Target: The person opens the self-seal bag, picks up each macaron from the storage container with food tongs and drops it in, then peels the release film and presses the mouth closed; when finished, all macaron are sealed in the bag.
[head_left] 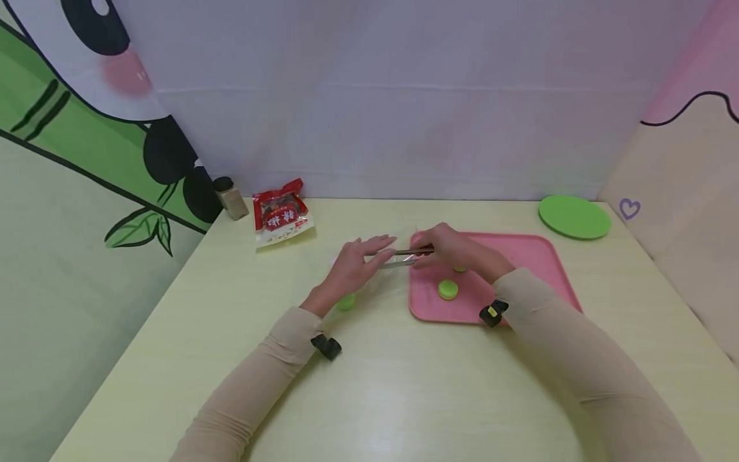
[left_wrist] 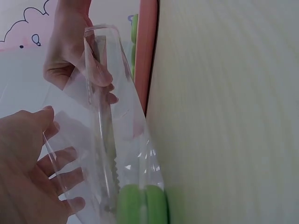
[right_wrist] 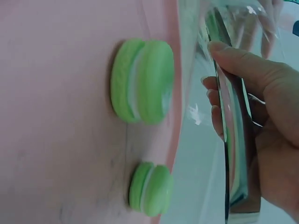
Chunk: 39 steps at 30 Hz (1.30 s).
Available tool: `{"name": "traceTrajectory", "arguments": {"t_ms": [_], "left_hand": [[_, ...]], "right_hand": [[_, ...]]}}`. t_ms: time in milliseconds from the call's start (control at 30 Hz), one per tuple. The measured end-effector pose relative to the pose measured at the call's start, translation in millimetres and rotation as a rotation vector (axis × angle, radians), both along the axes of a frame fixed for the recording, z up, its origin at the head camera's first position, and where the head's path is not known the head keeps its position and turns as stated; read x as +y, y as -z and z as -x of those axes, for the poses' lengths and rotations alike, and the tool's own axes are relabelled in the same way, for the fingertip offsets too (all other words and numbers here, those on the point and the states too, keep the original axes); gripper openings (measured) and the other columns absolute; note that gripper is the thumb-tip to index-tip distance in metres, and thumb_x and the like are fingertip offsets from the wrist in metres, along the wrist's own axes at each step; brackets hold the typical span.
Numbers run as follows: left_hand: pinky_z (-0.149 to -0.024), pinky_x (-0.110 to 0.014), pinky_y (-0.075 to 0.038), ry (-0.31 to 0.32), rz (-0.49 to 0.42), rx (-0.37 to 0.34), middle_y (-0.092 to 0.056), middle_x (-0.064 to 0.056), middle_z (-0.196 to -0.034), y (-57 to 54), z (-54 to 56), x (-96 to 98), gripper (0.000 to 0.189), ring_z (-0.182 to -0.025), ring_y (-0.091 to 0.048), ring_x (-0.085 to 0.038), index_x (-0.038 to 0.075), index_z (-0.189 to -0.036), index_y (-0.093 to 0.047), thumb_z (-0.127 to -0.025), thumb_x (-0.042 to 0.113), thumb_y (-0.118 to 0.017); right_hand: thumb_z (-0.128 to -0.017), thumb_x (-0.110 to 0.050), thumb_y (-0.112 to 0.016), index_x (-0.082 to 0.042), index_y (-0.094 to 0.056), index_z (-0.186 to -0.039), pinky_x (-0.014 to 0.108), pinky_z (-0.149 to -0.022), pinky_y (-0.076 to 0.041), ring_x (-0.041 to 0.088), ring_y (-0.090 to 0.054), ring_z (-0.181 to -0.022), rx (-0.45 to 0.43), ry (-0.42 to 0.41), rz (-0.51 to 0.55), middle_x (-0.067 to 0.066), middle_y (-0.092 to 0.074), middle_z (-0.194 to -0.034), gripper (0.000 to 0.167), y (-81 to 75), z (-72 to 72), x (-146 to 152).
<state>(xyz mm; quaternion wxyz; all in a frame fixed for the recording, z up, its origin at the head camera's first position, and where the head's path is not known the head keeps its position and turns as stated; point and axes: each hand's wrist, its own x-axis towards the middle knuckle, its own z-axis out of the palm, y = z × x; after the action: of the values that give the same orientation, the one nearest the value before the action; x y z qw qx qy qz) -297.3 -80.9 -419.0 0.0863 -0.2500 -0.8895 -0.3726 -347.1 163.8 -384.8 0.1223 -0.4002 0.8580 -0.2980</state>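
Note:
My right hand (head_left: 453,249) grips a pair of metal tongs (right_wrist: 239,140) above the left side of a pink tray (head_left: 522,250). In the left wrist view, the serrated tong tips point down inside a clear plastic bag (left_wrist: 127,109). At the bottom of that bag, beside the tips, sits a green macaron (left_wrist: 140,205). My left hand (head_left: 353,264) is at the bag's edge, its fingers spread and fairly straight, some showing through the plastic. On the tray lie two green macarons with pale filling, a nearer one (head_left: 448,289) and another (head_left: 459,269) partly hidden by my right hand.
At the back left of the pale table (head_left: 369,398) stand a black-capped shaker jar (head_left: 231,199) and a red and white snack packet (head_left: 283,215). A round green disc (head_left: 574,217) lies at the back right. A fabric wall (head_left: 404,128) closes off the back.

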Motion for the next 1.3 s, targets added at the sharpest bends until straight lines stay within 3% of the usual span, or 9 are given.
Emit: {"name": "traceTrajectory", "arguments": {"t_ms": [100,233,333,533,867,1100,1300], "left_hand": [[-0.118,-0.055,-0.022,-0.004,-0.002,-0.009,-0.057,-0.005,-0.142,-0.9,-1.0,-0.4,0.042,-0.134,-0.051,-0.021,0.016,-0.140,-0.061,-0.102,0.033,-0.059],[-0.117,-0.054,-0.024,-0.008,-0.014,-0.020,-0.057,-0.004,-0.142,-0.2,-2.6,-1.6,0.040,-0.134,-0.050,-0.020,0.017,-0.140,-0.061,-0.102,0.032,-0.059],[-0.114,-0.051,-0.031,-0.002,-0.030,-0.021,-0.057,-0.004,-0.142,1.0,-3.3,-1.7,0.040,-0.133,-0.051,-0.020,0.016,-0.140,-0.061,-0.103,0.031,-0.059],[-0.100,-0.040,-0.049,0.014,-0.076,-0.006,-0.058,-0.010,-0.140,0.6,-3.2,0.1,0.038,-0.130,-0.054,-0.023,0.014,-0.137,-0.063,-0.102,0.028,-0.060],[-0.108,-0.040,-0.042,0.002,-0.100,-0.033,-0.059,-0.006,-0.140,-1.6,-1.3,3.5,0.040,-0.131,-0.053,-0.020,0.015,-0.137,-0.063,-0.100,0.030,-0.063],[-0.108,-0.039,-0.042,0.016,-0.094,-0.024,-0.057,-0.005,-0.142,-2.1,-1.8,3.0,0.040,-0.133,-0.052,-0.019,0.015,-0.139,-0.061,-0.102,0.028,-0.061],[-0.104,-0.040,-0.046,0.002,-0.074,-0.013,-0.058,-0.006,-0.141,-2.3,-1.2,1.2,0.039,-0.132,-0.053,-0.020,0.015,-0.138,-0.063,-0.102,0.030,-0.061]], "right_hand": [[-0.089,-0.012,-0.078,-0.006,-0.078,-0.106,0.030,-0.073,-0.053,0.018,-0.059,-0.080,-0.004,-0.010,-0.031,0.000,-0.067,-0.088,0.019,5.0,-1.0,-9.9],[-0.088,-0.015,-0.079,-0.006,-0.077,-0.112,0.030,-0.067,-0.050,0.015,-0.056,-0.074,-0.022,-0.003,-0.065,-0.002,-0.067,-0.085,0.025,11.7,-3.3,-24.0],[-0.087,-0.016,-0.080,-0.006,-0.076,-0.115,0.030,-0.063,-0.050,0.015,-0.056,-0.069,-0.061,0.015,-0.041,-0.001,-0.071,-0.084,0.030,13.3,-4.9,-32.5],[-0.084,-0.016,-0.083,-0.003,-0.077,-0.107,0.027,-0.062,-0.048,0.015,-0.056,-0.068,-0.044,0.009,0.001,0.000,-0.072,-0.085,0.027,11.5,-4.3,-43.4],[-0.082,-0.017,-0.084,-0.006,-0.076,-0.109,0.027,-0.073,-0.050,0.012,-0.058,-0.076,-0.006,0.012,-0.044,0.002,-0.074,-0.096,0.031,13.6,-6.2,-51.0],[-0.083,-0.021,-0.084,-0.003,-0.075,-0.113,0.029,-0.063,-0.047,0.014,-0.055,-0.069,-0.032,0.049,-0.066,0.000,-0.071,-0.089,0.036,13.6,-6.4,-34.8],[-0.085,-0.021,-0.083,-0.007,-0.076,-0.114,0.028,-0.068,-0.052,0.014,-0.060,-0.077,-0.054,0.049,-0.059,-0.001,-0.072,-0.092,0.033,6.6,-10.2,-0.6]]}}
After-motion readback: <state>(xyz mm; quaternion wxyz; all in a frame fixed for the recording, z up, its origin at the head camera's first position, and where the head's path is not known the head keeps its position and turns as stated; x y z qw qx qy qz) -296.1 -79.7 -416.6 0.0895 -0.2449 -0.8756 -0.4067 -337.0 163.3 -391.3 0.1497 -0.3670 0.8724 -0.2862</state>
